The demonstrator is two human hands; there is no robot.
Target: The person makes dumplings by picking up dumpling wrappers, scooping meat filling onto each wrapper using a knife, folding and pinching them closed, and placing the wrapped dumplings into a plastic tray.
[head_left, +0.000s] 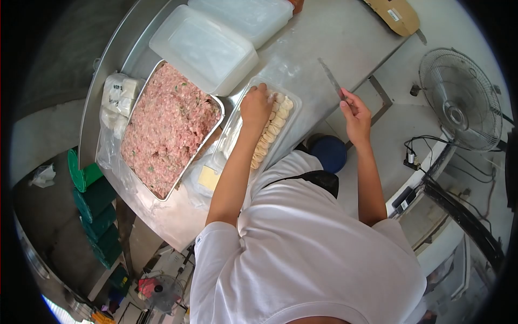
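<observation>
Steel table [318,32] with meat tray [222,110]

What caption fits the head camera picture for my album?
Left hand by rows of dumplings, right hand holding a thin blade, minced meat alongside.

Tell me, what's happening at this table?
Someone in a white shirt is at a metal table, holding a thin flat blade in the right hand. The left hand is at a clear tray with rows of what look like dumplings. Beside it, a metal pan holds a large heap of pinkish minced meat.
</observation>
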